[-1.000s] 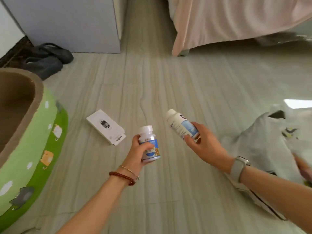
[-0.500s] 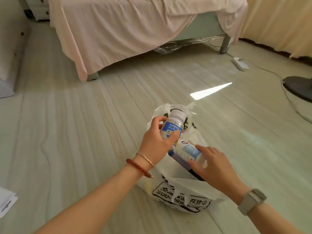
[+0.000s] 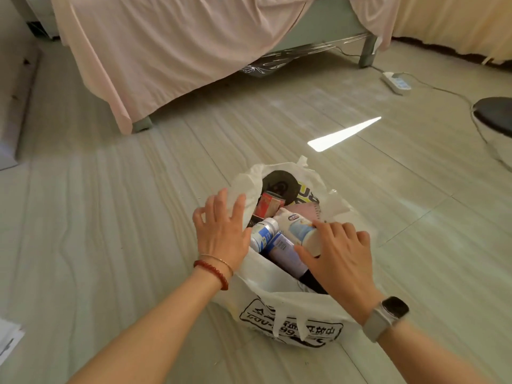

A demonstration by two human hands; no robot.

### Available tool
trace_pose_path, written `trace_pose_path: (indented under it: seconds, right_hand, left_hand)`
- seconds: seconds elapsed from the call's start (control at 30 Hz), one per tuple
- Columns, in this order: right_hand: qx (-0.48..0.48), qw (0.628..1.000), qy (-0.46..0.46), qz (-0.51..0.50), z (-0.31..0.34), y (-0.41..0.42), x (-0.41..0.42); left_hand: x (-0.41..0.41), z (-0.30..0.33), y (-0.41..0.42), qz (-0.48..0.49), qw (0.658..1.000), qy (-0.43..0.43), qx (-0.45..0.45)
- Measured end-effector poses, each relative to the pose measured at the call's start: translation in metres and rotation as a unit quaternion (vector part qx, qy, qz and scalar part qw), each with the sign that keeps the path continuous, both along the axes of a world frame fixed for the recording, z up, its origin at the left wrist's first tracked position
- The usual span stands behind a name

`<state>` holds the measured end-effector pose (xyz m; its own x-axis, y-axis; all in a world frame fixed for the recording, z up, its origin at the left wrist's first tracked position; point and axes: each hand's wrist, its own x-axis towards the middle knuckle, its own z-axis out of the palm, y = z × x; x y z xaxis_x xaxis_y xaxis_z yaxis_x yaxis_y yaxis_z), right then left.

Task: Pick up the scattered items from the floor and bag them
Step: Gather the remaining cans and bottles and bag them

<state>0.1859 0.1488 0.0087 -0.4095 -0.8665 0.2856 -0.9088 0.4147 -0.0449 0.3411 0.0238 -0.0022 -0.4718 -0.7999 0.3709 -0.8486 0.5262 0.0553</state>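
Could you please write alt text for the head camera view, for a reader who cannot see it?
Two bare hands work at an open white plastic bag on a pale floor: the right hand grips a white bottle lying atop other bottles inside, while the left hand rests open on the bag's rim. A bed with a pink sheet stands behind.

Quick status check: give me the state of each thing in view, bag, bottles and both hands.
plastic bag: on floor, mouth open
blue-label bottle: lying inside bag, released
white bottle: in bag, right hand on it
left hand: open, fingers spread at bag's rim
right hand: holds white bottle
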Motion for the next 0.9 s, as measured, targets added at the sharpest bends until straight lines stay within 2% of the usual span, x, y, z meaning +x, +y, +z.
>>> trace_pose_path:
  seconds: [0.03,0.07,0.13,0.17,0.27,0.4,0.47,0.57,0.63,0.7,0.8,0.9]
  right_hand:
    - [0.009,1.000,0.007,0.005,0.001,-0.008,0.004]
    - [0.025,1.000,0.013,0.004,0.002,-0.016,0.008]
    - [0.083,0.997,0.007,0.002,0.003,-0.029,0.014]
    - [0.108,0.994,-0.001,-0.001,0.000,-0.033,0.015]
    - [0.141,0.990,-0.005,0.002,-0.007,-0.039,0.014]
    - [0.180,0.983,-0.038,-0.002,0.003,-0.042,0.018]
    - [0.121,0.988,-0.082,0.042,0.016,-0.048,0.032]
    - [0.014,0.980,-0.154,0.126,0.030,-0.059,0.070]
    - [-0.068,0.965,-0.167,0.192,0.035,-0.067,0.106]
    - [-0.097,0.946,-0.163,0.263,0.039,-0.074,0.149]
    - [-0.045,0.912,-0.134,0.386,0.028,-0.083,0.223]
    - [0.099,0.861,-0.122,0.484,0.001,-0.085,0.303]
  left_hand:
    - [0.006,0.004,-0.003,0.045,0.994,0.059,0.086]
    - [0.010,0.008,-0.006,0.087,0.967,0.137,0.195]
    - [0.015,0.012,-0.014,0.112,0.871,0.305,0.368]
    - [0.017,0.014,-0.016,0.103,0.850,0.342,0.387]
    - [0.023,0.021,-0.016,0.054,0.855,0.410,0.313]
    - [0.030,0.033,-0.018,0.046,0.862,0.411,0.292]
    - [0.038,0.035,-0.021,0.029,0.865,0.373,0.335]
    - [0.063,0.037,-0.022,0.001,0.847,0.309,0.433]
    - [0.093,0.038,-0.024,0.008,0.854,0.275,0.441]
    - [0.138,0.037,-0.022,0.029,0.873,0.251,0.418]
    - [0.225,0.023,-0.011,0.089,0.879,0.249,0.396]
    - [0.321,-0.004,0.015,0.182,0.874,0.234,0.385]
